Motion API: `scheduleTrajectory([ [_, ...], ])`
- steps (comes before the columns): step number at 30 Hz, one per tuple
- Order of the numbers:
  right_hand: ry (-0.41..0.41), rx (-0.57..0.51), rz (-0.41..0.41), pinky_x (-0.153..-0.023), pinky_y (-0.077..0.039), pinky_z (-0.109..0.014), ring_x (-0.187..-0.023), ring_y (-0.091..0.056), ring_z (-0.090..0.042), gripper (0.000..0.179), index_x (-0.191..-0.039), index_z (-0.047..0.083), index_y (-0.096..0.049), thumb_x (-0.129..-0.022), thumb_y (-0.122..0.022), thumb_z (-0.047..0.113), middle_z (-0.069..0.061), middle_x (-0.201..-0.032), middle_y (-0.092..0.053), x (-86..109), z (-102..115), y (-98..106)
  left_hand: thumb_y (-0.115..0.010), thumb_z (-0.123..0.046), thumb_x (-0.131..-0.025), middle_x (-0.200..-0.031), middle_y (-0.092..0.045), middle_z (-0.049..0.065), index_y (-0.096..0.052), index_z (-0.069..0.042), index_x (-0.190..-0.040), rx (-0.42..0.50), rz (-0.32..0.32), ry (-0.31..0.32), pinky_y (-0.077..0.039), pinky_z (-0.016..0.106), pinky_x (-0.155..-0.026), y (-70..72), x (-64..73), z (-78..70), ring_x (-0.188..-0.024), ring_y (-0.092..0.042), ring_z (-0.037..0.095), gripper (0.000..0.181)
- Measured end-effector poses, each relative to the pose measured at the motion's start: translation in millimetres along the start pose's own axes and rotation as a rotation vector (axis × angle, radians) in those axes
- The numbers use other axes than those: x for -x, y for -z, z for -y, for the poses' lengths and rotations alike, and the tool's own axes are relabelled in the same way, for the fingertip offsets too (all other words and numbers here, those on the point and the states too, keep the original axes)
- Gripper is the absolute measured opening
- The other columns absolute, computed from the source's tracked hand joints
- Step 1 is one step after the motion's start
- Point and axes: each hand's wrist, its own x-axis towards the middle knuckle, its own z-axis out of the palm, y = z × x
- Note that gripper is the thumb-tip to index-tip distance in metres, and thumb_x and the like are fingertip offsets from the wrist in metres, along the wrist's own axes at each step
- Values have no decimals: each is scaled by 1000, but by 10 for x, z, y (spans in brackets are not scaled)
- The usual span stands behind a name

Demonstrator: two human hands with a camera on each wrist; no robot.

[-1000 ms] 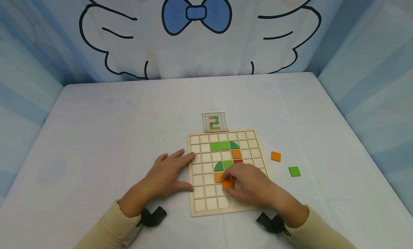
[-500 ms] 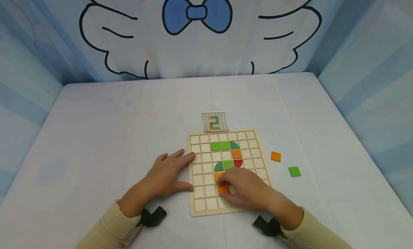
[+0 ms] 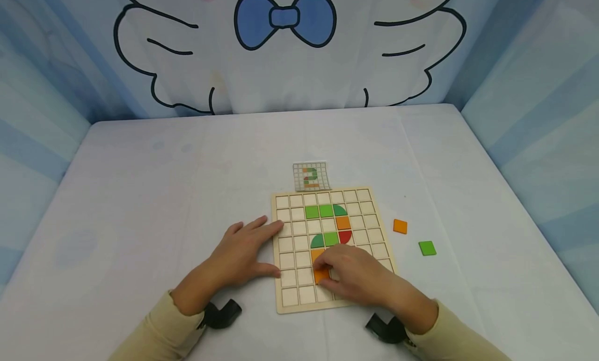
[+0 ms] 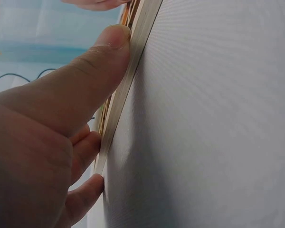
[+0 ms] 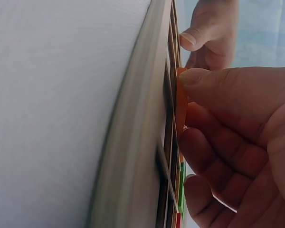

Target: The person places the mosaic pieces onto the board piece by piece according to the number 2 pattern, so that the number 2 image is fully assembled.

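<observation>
My right hand pinches an orange square tile over the wooden grid board, just below another orange tile set in a cell. In the right wrist view the thumb is on one end of the held orange tile, which sits against the grid with fingertips beside it. Fingers extended, my left hand touches the board's left edge. The left wrist view has its thumb against the board's side. Green, orange and red pieces fill several cells higher up; my right hand hides some lower cells.
A small pattern card lies against the board's far edge, printed with a coloured figure like a 2. Right of the board lie a loose orange tile and a loose green tile. Patterned curtains surround the white table.
My right hand has moved a little left and toward me with the orange tile, bringing it under the placed orange one. The red piece has come into full view. My left hand stays put.
</observation>
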Motion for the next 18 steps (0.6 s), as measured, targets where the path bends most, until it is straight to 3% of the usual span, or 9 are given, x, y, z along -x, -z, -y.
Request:
scheduleTrajectory([
  [18, 7, -19, -17, -83, -51, -32, -87, -57, -11, 14, -101, 10, -70, -88, -76, 11, 5, -96, -65, -12, 1, 1, -85, -47, -76, -151, -48, 4, -45, -10, -151, 3, -11, -7, -27, 66, -108, -3, 6, 7, -143, -35, 33, 93],
])
